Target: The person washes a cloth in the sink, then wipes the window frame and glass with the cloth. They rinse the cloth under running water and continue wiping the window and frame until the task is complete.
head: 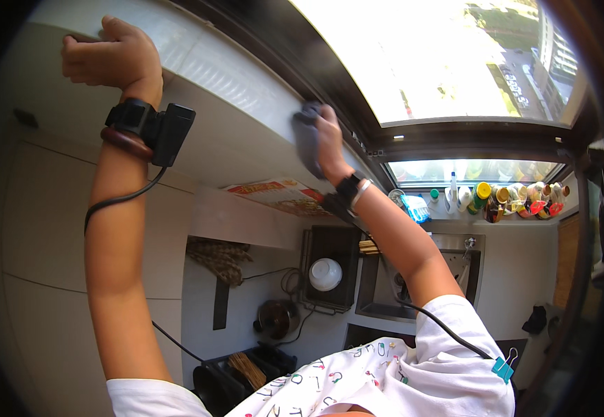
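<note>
High at the left, my left hand (111,57) is at the edge of a white cabinet top or ledge (198,57), its fingers curled and its thumb raised. Whether it grips that edge is hard to tell. My right hand (330,140) holds a dark grey cloth (306,138) against the ledge's right part, beside the dark window frame (328,68). The cloth and hand are slightly blurred. Both wrists carry black strapped devices with cables; the left one has a black box (173,134).
Below are a sink (385,310), a black dish rack (328,237) with a white bowl (325,274), and a lidded pot (278,318). Several bottles (518,198) line the windowsill at right. A printed poster (281,197) hangs under the ledge. Cables run along both arms.
</note>
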Demonstrator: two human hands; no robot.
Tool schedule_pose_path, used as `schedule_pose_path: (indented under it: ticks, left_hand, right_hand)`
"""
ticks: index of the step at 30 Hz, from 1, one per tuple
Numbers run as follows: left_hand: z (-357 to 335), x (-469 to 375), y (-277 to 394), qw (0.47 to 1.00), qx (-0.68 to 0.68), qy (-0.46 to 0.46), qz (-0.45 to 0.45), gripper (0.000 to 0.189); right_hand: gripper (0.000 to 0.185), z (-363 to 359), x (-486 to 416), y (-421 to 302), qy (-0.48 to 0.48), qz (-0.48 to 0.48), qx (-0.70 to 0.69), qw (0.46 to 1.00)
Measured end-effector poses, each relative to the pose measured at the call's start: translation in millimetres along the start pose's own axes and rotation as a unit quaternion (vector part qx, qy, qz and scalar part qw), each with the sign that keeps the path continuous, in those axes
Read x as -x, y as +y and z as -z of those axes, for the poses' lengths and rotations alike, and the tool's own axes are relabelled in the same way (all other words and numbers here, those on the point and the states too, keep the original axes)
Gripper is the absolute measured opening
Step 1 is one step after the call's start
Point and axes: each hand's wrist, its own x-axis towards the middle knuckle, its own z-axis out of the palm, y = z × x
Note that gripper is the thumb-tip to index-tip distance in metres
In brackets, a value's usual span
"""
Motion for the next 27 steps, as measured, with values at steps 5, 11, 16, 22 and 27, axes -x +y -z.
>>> schedule_pose_path:
  ticks: [5,11,16,22,27]
  left_hand:
    - [0,0,0,1.0,0.01,0.001,0.002,0.05]
    - [3,3,6,0.999,0.004,0.039,-0.028,0.051]
    - [6,4,19,0.999,0.014,0.033,0.021,0.047]
    - [17,3,36,0.995,0.044,0.029,0.08,0.043]
    - [21,2,43,0.988,0.1,0.037,0.112,0.045]
  right_hand:
    - [0.015,-53,-45,-4,-0.056,0.375,0.331,0.864]
    - [0.011,52,18,46,0.096,-0.122,-0.111,0.982]
    - [0.028,-30,-22,29,0.047,0.031,-0.112,0.992]
    - [0.045,-240,-172,-155,-0.305,0.29,0.223,0.879]
    - [0.046,-383,-196,-269,-0.119,0.618,0.451,0.633]
